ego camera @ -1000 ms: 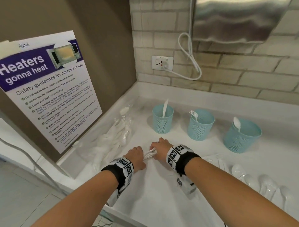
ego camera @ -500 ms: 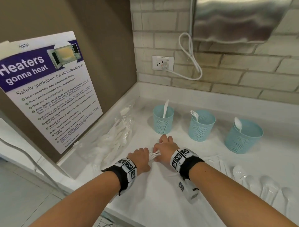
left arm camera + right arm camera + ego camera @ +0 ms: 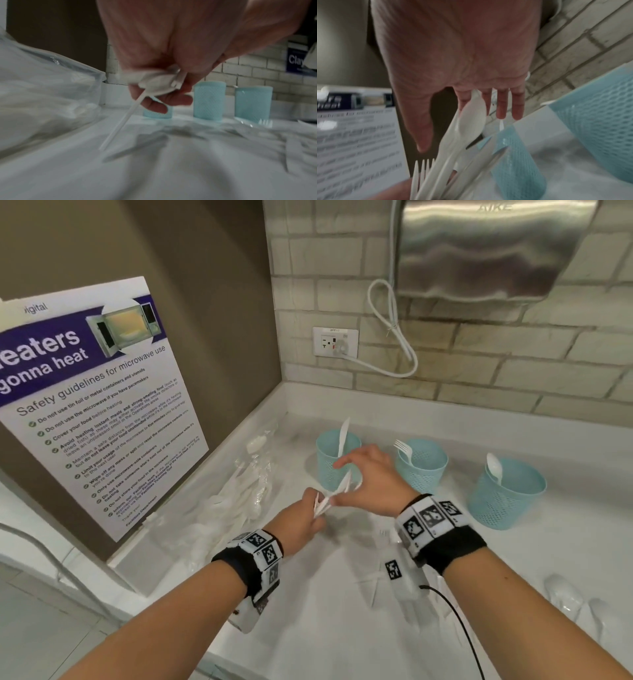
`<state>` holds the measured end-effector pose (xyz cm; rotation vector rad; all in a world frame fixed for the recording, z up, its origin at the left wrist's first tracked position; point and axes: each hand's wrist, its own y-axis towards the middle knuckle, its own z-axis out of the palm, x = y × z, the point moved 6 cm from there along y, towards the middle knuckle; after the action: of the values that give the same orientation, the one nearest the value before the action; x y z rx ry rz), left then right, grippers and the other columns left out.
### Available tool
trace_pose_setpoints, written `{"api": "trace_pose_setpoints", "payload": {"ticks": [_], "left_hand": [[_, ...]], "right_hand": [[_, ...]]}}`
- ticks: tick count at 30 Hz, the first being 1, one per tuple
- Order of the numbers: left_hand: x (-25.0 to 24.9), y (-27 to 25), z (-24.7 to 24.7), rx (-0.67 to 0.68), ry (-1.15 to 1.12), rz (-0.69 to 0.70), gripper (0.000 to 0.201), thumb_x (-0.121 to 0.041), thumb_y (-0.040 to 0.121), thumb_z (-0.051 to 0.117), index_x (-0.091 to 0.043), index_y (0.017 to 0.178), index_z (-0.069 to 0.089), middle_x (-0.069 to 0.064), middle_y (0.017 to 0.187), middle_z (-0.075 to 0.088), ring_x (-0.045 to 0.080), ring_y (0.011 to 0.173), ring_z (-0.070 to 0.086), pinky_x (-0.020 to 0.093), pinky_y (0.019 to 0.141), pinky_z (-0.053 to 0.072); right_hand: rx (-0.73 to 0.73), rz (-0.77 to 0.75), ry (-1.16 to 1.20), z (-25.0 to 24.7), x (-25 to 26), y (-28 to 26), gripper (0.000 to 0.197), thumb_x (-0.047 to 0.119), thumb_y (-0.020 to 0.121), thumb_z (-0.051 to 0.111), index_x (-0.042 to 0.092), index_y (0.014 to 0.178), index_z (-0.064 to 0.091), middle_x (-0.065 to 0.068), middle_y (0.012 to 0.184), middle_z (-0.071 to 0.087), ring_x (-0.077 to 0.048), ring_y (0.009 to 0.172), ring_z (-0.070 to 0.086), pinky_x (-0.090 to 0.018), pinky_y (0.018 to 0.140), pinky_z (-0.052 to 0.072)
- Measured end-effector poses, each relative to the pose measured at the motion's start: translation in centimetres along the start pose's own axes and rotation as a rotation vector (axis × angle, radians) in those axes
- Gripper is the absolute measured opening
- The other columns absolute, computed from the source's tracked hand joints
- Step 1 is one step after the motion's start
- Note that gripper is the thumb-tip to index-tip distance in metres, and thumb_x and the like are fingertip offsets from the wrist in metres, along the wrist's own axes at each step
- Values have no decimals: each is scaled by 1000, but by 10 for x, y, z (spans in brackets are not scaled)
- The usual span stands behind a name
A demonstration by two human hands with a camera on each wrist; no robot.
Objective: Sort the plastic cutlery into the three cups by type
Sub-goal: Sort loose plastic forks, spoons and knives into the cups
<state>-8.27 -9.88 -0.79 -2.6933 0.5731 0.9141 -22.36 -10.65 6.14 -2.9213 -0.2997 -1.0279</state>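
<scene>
My left hand (image 3: 301, 520) grips a bundle of white plastic cutlery (image 3: 330, 496) by its handles, lifted off the white counter (image 3: 325, 628). In the left wrist view the handles (image 3: 157, 81) sit in my curled fingers and one stem points down. My right hand (image 3: 361, 475) hovers over the bundle's upper ends with fingers straight and spread. A spoon (image 3: 471, 121) and fork tines (image 3: 423, 167) show below its fingers. Three light blue mesh cups stand behind: the left cup (image 3: 337, 463) holds a knife, the middle cup (image 3: 423, 465) a fork, the right cup (image 3: 507, 494) a spoon.
A clear plastic bag of white cutlery (image 3: 239, 494) lies along the left wall under a microwave poster (image 3: 96, 405). Loose spoons (image 3: 561, 594) lie at the counter's right front, more pieces under my right wrist. A socket with a cable (image 3: 335, 342) and a steel dryer (image 3: 489, 251) hang on the brick wall.
Both hands rose from the counter with the bundle. My right hand let go of it, opened and moved up toward the left cup; the left hand keeps its grip.
</scene>
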Motion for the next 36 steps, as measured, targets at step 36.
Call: {"api": "trace_pose_setpoints", "payload": {"ticks": [36], "left_hand": [[-32, 36, -4, -153, -685, 118, 16, -27, 95, 52, -25, 110, 55, -3, 69, 53, 1, 50, 43, 19, 50, 36]], "right_hand": [[-238, 72, 942, -28, -10, 6, 12, 7, 94, 48, 6, 98, 60, -9, 87, 66, -20, 72, 63, -26, 61, 57]]}}
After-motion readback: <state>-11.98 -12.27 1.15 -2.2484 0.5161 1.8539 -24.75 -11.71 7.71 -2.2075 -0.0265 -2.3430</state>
